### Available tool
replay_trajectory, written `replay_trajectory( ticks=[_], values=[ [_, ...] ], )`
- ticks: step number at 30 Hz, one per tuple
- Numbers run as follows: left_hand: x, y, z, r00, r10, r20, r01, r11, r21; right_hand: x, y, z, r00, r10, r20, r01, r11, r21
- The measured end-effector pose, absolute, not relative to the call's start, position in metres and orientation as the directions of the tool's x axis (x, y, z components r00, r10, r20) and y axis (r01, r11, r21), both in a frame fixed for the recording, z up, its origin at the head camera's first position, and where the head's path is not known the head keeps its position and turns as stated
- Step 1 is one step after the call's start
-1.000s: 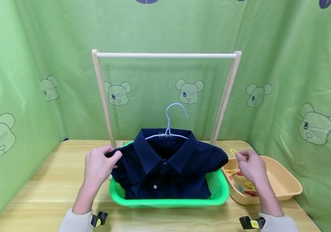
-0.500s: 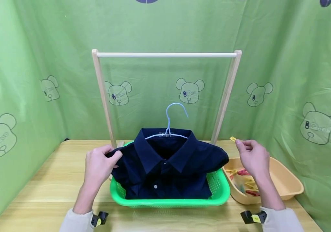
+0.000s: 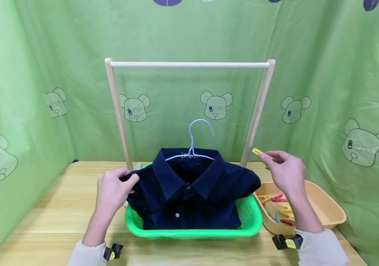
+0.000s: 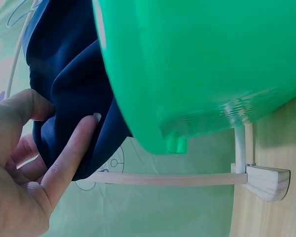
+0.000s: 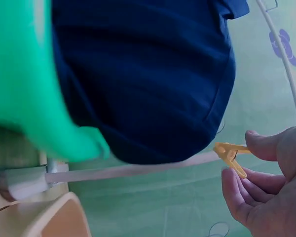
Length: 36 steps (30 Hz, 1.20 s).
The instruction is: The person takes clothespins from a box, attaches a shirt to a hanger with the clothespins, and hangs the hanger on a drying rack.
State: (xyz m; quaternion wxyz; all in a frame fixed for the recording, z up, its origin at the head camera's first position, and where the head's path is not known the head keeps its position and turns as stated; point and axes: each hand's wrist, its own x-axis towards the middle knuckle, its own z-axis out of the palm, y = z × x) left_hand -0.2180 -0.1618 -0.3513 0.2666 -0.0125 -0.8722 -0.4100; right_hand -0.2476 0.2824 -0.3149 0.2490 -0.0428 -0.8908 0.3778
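A dark navy shirt [image 3: 189, 207] with a collar and white buttons lies in a green basket [image 3: 189, 233]. Inside its collar sits a pale blue wire hanger [image 3: 192, 142], its hook standing up. My left hand [image 3: 113, 188] grips the shirt's left-side shoulder edge; in the left wrist view the cloth is bunched between thumb and fingers. My right hand [image 3: 286, 171] pinches a yellow clothespin [image 3: 257, 151] by its handles, above and right of the shirt's other shoulder. The right wrist view shows the clothespin [image 5: 229, 154] close to the sleeve edge but apart from it.
Behind the basket stands a wooden rack with a white top bar [image 3: 189, 64]. An orange bin [image 3: 325, 201] at the right holds several yellow, red and blue clothespins [image 3: 286, 210]. Green curtains [image 3: 163, 103] surround the wooden table [image 3: 53, 207].
My right hand has risen from over the orange bin and moved left toward the shirt's shoulder, carrying the yellow clothespin. The left hand keeps its grip on the shirt.
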Motion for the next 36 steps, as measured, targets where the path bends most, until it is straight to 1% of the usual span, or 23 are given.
replay_trajectory(
  ticks=[8, 23, 29, 36],
  values=[
    [-0.220, -0.162, -0.353, -0.851, -0.195, 0.488, 0.247, 0.672, 0.698, -0.247, 0.269, -0.295, -0.848, 0.209, 0.486, -0.195, 0.732, -0.653],
    [-0.221, -0.162, -0.353, -0.851, -0.188, 0.490, 0.251, 0.673, 0.696, -0.245, 0.241, -0.267, -0.865, 0.141, 0.481, -0.248, 0.713, -0.656],
    [-0.221, -0.161, -0.352, -0.850, -0.188, 0.492, 0.255, 0.670, 0.697, -0.243, 0.230, -0.256, -0.841, 0.122, 0.527, -0.307, 0.694, -0.651],
    [-0.220, -0.161, -0.352, -0.857, -0.191, 0.479, 0.251, 0.658, 0.711, -0.236, 0.214, -0.237, -0.783, 0.099, 0.614, -0.397, 0.681, -0.615]
  ],
)
